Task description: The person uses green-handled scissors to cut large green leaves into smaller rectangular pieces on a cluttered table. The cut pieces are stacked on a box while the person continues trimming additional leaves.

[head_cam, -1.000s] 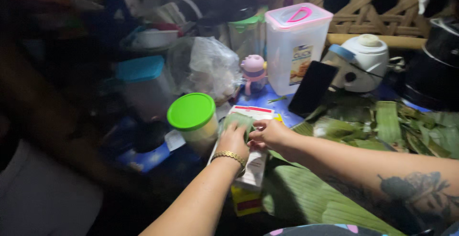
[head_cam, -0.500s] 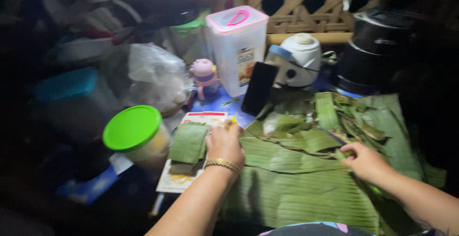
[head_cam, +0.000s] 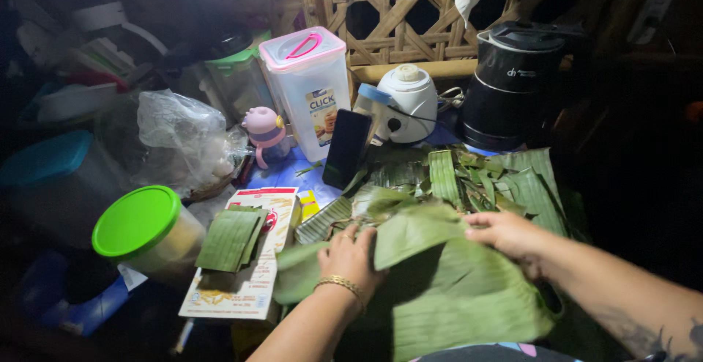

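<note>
Head view. Dim kitchen worktop before a woven bamboo lattice (head_cam: 410,10), crowded with containers. Both hands work a large banana leaf (head_cam: 454,289) spread at the near edge: left hand (head_cam: 351,259) lies flat, fingers together, pinning it; right hand (head_cam: 509,234) pinches the lifted flap. Best kept pinned while folding along the ribs — tearing seems likely otherwise. Its long axis runs left–right.
</note>
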